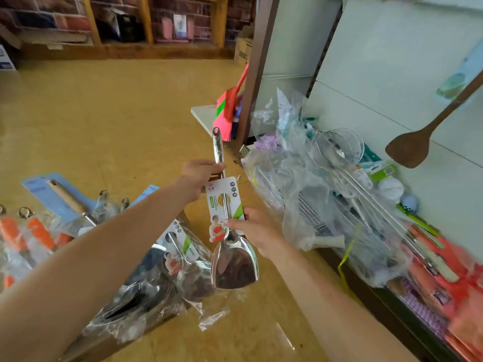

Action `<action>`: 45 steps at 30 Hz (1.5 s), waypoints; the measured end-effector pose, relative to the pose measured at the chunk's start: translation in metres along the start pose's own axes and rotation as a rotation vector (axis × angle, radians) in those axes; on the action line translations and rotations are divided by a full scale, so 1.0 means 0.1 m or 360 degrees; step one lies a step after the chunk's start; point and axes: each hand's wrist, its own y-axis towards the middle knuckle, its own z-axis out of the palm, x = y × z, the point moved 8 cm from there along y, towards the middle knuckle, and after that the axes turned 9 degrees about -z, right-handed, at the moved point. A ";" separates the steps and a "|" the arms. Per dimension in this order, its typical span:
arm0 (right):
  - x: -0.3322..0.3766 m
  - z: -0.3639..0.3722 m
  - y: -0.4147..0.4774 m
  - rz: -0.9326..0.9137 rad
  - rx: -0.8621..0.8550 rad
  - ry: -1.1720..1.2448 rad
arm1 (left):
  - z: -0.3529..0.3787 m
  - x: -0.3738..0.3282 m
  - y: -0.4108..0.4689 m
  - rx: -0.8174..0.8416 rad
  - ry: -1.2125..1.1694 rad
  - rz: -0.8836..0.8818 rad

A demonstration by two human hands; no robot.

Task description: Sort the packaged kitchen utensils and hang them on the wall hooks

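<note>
While you hold the shiny stainless-steel spatula (234,267) in the air between both hands, its long axis runs nearly straight away from you: the scoop-shaped blade is at your end and low, and the hang hole (216,131) in the handle tip is at the far end and high. A white and green cardboard label (222,205) is threaded onto the shaft between your two grips. Your left hand (198,176) has its fingers wrapped round the upper handle, just below the hole. Your right hand (254,228) has its fingers pinching the neck and the lower edge of the label, just above the blade. The white wall panel (379,74) stands off to your right, where a brown wooden spatula (410,150) hangs blade down; no free hook shows from here. So the hole points forward, not at the wall, and your left hand is the nearer to it. You would likely need to swing that tip rightward and up. Below the panel, a heap of clear-plastic-wrapped utensils (300,192) crowds the low shelf.
</note>
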 end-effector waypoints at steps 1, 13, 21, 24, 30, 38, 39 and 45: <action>0.11 -0.08 -0.06 -0.0044 -0.0019 -0.0005 | 0.04 -0.11 -0.12 0.0021 0.0002 0.0028; 1.31 -1.37 -1.36 -0.0570 -0.0443 -0.0057 | 1.27 -1.34 -1.93 0.0431 0.0090 0.0516; 1.67 -2.53 -2.42 -0.0744 -0.0849 -0.0153 | 2.54 -1.73 -3.12 0.0822 0.0215 0.0730; 1.65 -3.04 -2.91 -0.0741 -0.1018 -0.0158 | 3.13 -1.73 -3.63 0.1014 0.0250 0.0792; 1.61 -4.02 -3.89 -0.0771 -0.1350 -0.0207 | 4.24 -1.67 -4.61 0.1298 0.0339 0.0927; 1.50 -4.96 -5.06 -0.0796 -0.1663 -0.0262 | 5.45 -1.46 -5.69 0.1596 0.0418 0.1026; 1.47 -5.05 -5.17 -0.0794 -0.1691 -0.0255 | 5.57 -1.42 -5.80 0.1617 0.0424 0.1034; 1.33 -5.50 -5.71 -0.0769 -0.1894 -0.0246 | 6.14 -1.25 -6.31 0.1770 0.0476 0.1095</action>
